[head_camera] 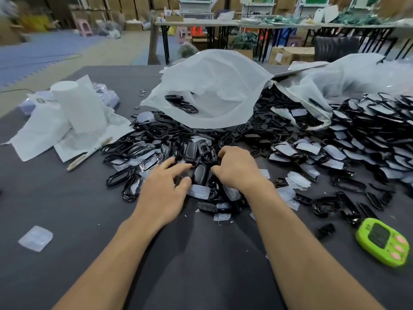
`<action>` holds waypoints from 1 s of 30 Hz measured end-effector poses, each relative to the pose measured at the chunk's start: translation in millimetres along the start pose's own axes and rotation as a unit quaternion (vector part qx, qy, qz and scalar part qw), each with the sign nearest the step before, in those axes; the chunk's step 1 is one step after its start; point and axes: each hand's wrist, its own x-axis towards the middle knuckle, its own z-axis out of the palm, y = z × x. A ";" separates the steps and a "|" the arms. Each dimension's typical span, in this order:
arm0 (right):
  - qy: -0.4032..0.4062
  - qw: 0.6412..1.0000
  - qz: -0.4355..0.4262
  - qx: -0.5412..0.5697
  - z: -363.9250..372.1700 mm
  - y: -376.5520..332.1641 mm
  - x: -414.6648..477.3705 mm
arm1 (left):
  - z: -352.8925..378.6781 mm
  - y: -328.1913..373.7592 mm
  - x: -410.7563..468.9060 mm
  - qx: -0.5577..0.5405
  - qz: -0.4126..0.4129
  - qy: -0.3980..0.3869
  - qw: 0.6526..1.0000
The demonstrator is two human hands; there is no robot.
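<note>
Your left hand [164, 189] lies over the near edge of the pile [201, 153], fingers spread and only loosely bent, thumb and forefinger touching the left side of a black shell [201, 175]; it grips nothing yet. Your right hand [237, 166] is curled, thumb against the shell's right side and fingertips buried among the parts, so you cannot tell from here whether it holds anything.

The shell sits between your 2 hands, on top of the heap, on the grey table [201, 276] in front of the open bag [212, 86].

Expect the shell to be light and stiff, a thin moulded piece with a glossy, probably slippery back. Take it by its 2 long edges, thumb on 1 side and fingers on the other, rather than pressing on the smooth face where your grip would likely slide. Lift it straight up: the open frames [152, 162] around it look apt to hook onto neighbours and drag them along. The clear pads [199, 191] just below look soft and floppy and may cling to it. The green timer [382, 240] lies well apart, at your right.
</note>
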 end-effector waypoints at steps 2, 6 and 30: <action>0.012 1.000 0.016 0.001 4.4 -3.3 1.4 | 0.8 -1.1 0.6 -0.001 -0.002 0.009 1.000; 0.069 0.997 0.023 0.003 9.5 -5.7 -7.0 | 1.7 -3.0 0.8 -0.003 -0.014 0.052 0.999; 0.020 0.943 -0.059 0.328 4.9 -23.7 -25.3 | -11.6 4.0 12.4 -0.462 -0.094 0.099 0.876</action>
